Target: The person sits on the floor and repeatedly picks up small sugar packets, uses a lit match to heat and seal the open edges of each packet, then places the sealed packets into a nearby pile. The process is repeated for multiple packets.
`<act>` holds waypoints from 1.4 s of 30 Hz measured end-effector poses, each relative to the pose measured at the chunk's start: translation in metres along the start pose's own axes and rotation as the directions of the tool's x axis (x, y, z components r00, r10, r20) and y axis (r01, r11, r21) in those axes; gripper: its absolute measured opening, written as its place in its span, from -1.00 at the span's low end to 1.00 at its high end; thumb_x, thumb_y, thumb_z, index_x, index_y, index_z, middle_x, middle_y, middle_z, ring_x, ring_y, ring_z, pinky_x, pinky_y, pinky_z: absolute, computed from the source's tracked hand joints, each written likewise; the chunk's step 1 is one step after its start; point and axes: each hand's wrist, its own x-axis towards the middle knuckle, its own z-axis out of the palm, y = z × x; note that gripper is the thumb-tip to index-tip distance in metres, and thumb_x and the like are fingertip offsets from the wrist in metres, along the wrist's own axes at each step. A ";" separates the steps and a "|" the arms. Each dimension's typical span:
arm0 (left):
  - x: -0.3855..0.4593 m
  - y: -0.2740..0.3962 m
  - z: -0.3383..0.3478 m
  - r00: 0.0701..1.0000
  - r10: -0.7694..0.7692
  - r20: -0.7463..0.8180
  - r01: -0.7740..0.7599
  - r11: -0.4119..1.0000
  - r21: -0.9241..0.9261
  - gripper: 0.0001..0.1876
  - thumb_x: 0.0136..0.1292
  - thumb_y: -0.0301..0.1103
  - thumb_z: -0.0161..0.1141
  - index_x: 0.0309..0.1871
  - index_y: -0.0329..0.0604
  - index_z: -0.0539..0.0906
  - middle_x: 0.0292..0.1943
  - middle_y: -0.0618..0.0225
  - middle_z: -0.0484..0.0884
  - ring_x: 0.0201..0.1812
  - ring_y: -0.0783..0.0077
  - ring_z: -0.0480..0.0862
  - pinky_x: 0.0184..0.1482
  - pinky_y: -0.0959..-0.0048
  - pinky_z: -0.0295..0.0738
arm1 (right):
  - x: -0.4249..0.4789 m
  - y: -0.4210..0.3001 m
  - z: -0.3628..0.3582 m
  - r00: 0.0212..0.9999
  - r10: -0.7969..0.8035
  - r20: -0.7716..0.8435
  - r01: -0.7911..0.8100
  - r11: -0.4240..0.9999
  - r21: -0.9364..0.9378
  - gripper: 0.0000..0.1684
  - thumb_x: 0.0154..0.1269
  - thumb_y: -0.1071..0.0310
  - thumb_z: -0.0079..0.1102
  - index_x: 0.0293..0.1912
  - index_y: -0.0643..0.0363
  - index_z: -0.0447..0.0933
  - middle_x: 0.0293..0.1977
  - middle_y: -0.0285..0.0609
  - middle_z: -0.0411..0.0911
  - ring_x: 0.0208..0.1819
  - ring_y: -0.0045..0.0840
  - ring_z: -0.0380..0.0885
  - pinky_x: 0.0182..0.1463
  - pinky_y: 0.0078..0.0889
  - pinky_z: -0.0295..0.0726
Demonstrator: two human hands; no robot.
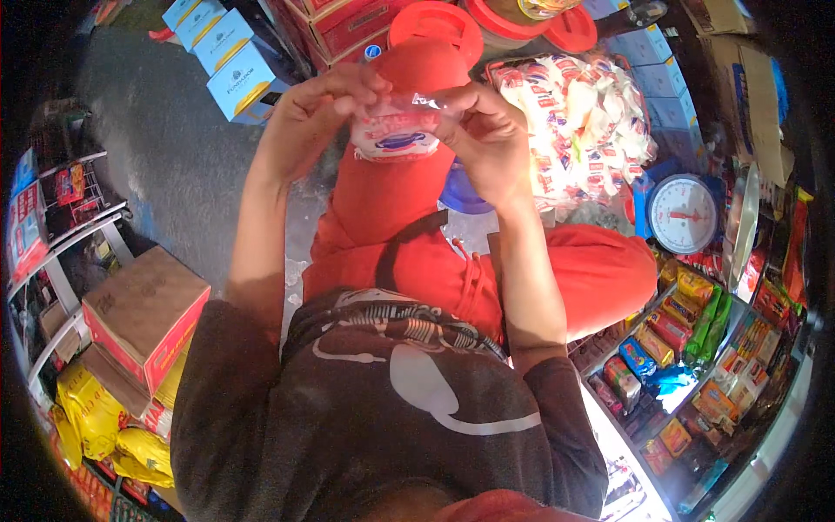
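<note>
A small printed plastic bag [396, 138] with red and blue print and white contents hangs above my red-trousered thigh. My left hand [319, 114] pinches the left end of its clear top edge between thumb and fingers. With its thumb and fingers, my right hand [488, 134] grips the right end of the same edge. The clear plastic is stretched between both hands and catches the light. Just beyond it stands a red round lid [437, 23]. To the right, a wide tray [497, 65] is heaped with many similar printed bags [580, 130].
Beside the heap stands a dial scale [683, 214]. Packaged goods fill a display case [685, 339] at lower right. Blue cartons [241, 81] sit at upper left on the concrete floor [176, 130]. A cardboard box [147, 307] rests near yellow bags [91, 411]. A blue round object [466, 189] shows below my right hand.
</note>
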 end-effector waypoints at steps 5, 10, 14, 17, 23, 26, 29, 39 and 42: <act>0.002 0.003 0.012 0.995 -0.011 -0.103 0.026 0.990 0.140 -0.72 0.25 -0.23 0.15 -0.08 -0.23 0.60 -0.10 0.26 0.59 0.04 0.40 0.51 0.10 0.44 0.36 | -0.001 0.007 -0.008 1.000 0.014 -0.004 -0.014 0.998 0.061 -0.91 0.14 0.60 0.22 -0.35 0.27 0.48 -0.38 -0.26 0.59 -0.27 -0.68 0.54 -0.14 -0.59 0.53; 0.007 0.003 0.005 0.990 0.137 -0.041 -0.127 0.973 0.192 -0.76 0.25 -0.33 0.14 -0.10 -0.28 0.57 -0.13 0.25 0.58 0.02 0.41 0.51 0.10 0.42 0.36 | -0.004 0.001 -0.012 0.999 0.028 0.034 -0.027 0.999 -0.034 -0.88 0.15 0.63 0.19 -0.31 0.28 0.46 -0.21 -0.10 0.58 -0.16 -0.55 0.55 -0.02 -0.48 0.54; 0.012 0.014 0.030 0.948 0.115 -0.296 -0.148 0.985 -0.093 -0.84 0.25 -0.43 0.13 -0.15 -0.30 0.57 -0.17 0.25 0.58 -0.04 0.41 0.54 0.07 0.41 0.39 | -0.005 0.001 -0.009 0.999 0.033 -0.015 -0.032 0.998 0.056 -0.89 0.15 0.61 0.20 -0.30 0.28 0.48 -0.21 -0.10 0.57 -0.16 -0.56 0.53 -0.02 -0.48 0.52; -0.002 0.011 0.037 0.961 0.193 -0.199 -0.093 0.900 0.426 -0.87 0.26 -0.45 0.11 -0.17 -0.25 0.59 -0.22 0.24 0.60 -0.11 0.40 0.57 0.00 0.43 0.42 | -0.008 0.003 -0.009 1.000 -0.022 -0.009 0.022 1.000 0.010 -0.87 0.15 0.60 0.21 -0.27 0.28 0.48 -0.19 -0.09 0.57 -0.13 -0.55 0.52 0.00 -0.48 0.50; -0.003 0.025 0.050 0.942 0.302 -0.146 -0.135 0.738 0.661 -0.85 0.23 -0.50 0.13 -0.17 -0.23 0.65 -0.24 0.22 0.65 -0.19 0.42 0.61 -0.13 0.49 0.47 | -0.007 -0.011 -0.008 0.995 0.056 0.086 -0.036 0.975 -0.219 -0.83 0.11 0.61 0.20 -0.23 0.31 0.52 -0.21 -0.20 0.60 -0.13 -0.60 0.54 0.01 -0.53 0.48; -0.003 0.025 0.049 0.902 0.414 -0.124 -0.145 0.561 0.815 -0.83 0.22 -0.53 0.13 -0.15 -0.26 0.65 -0.26 0.26 0.68 -0.22 0.49 0.62 -0.16 0.54 0.47 | -0.011 -0.016 -0.003 0.990 -0.073 0.121 0.113 0.923 -0.367 -0.82 0.12 0.61 0.17 -0.22 0.31 0.53 -0.26 -0.16 0.60 -0.16 -0.57 0.56 -0.02 -0.51 0.48; -0.009 0.024 0.048 0.838 0.462 -0.290 0.043 0.473 0.880 -0.82 0.20 -0.56 0.14 -0.13 -0.27 0.65 -0.30 0.27 0.69 -0.23 0.54 0.62 -0.15 0.57 0.46 | -0.014 -0.019 0.001 0.995 -0.089 0.044 0.099 0.882 -0.460 -0.86 0.13 0.60 0.14 -0.25 0.31 0.54 -0.32 -0.13 0.60 -0.20 -0.54 0.57 -0.05 -0.53 0.49; -0.015 0.025 0.039 0.949 0.244 -0.201 -0.050 0.745 0.665 -0.90 0.19 -0.52 0.19 -0.25 -0.29 0.54 -0.20 0.29 0.62 -0.15 0.53 0.58 -0.06 0.56 0.43 | -0.008 -0.005 -0.006 0.991 -0.117 -0.059 0.089 0.929 -0.359 -0.85 0.27 0.51 0.10 -0.18 0.34 0.56 -0.29 -0.20 0.60 -0.19 -0.64 0.52 -0.04 -0.58 0.46; -0.014 0.027 0.046 0.925 0.232 -0.299 0.008 0.778 0.629 -0.91 0.20 -0.52 0.18 -0.23 -0.27 0.53 -0.20 0.33 0.61 -0.16 0.55 0.56 -0.06 0.59 0.41 | -0.008 -0.009 -0.005 0.993 0.013 -0.115 -0.041 0.970 -0.241 -0.86 0.30 0.50 0.07 -0.18 0.32 0.55 -0.29 -0.20 0.60 -0.20 -0.64 0.52 -0.06 -0.59 0.47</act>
